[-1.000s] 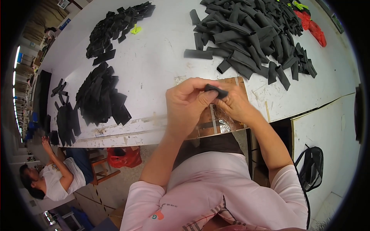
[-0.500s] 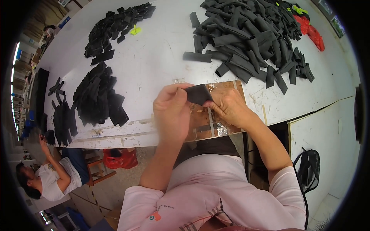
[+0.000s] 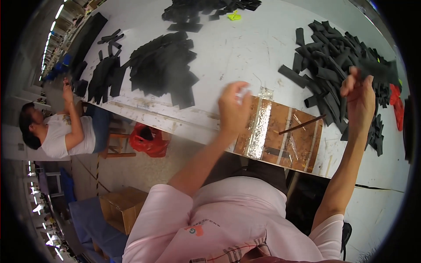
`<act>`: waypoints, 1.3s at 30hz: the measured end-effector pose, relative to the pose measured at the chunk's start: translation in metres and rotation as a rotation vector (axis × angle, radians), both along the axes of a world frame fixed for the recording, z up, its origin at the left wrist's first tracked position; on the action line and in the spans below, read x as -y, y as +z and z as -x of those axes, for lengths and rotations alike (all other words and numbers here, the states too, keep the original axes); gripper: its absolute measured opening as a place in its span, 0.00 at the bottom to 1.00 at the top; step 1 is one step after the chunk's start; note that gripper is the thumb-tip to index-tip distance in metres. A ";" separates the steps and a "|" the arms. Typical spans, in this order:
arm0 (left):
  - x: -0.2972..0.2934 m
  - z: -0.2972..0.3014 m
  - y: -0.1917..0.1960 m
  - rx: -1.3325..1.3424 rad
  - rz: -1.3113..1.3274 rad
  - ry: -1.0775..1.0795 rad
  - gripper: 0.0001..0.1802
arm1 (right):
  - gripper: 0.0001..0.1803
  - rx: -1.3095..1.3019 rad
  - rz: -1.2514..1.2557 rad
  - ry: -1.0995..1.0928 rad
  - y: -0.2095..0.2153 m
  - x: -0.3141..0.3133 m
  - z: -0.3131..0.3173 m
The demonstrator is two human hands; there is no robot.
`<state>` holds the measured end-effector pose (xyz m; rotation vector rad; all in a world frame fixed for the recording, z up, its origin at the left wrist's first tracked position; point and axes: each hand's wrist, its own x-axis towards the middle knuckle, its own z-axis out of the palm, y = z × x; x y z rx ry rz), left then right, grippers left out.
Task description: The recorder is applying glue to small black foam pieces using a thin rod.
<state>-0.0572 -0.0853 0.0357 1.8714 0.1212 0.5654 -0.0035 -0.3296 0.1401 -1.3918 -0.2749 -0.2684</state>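
Observation:
At the right pile, my right hand (image 3: 360, 98) is raised with its fingers closed on a black fabric piece (image 3: 379, 71), which is smeared by motion. My left hand (image 3: 234, 109) is over the left edge of the brown taped board (image 3: 274, 118). Its fingers are loosely curved with a gap to the thumb, and nothing shows in them. A thin dark rod (image 3: 302, 125) slants up from the board, between my hands. Many black fabric tubes (image 3: 329, 63) are heaped beneath and beyond my right hand.
Flat black pieces (image 3: 160, 65) lie overlapped on the white table (image 3: 228, 52), with a narrower stack (image 3: 104, 79) beside them. A yellow scrap (image 3: 234, 15) lies at the back. Another person (image 3: 70, 127) sits at left, near a red bag (image 3: 149, 140) and a cardboard box (image 3: 123, 206).
Both hands were together on the black piece over the board. My right hand has carried it right to the heap; my left has let go. The view has turned, uncovering the rod.

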 end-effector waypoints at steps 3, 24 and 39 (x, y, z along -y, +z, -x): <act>-0.073 -0.024 -0.038 0.000 -0.683 0.369 0.17 | 0.24 -0.156 0.322 -0.245 -0.045 0.013 -0.001; -0.211 -0.108 -0.059 -0.324 -1.216 0.433 0.05 | 0.14 0.040 0.941 -0.339 -0.173 0.007 0.045; -0.139 -0.111 -0.045 -0.167 -0.557 0.075 0.11 | 0.16 -0.009 0.931 -0.346 -0.172 0.006 0.042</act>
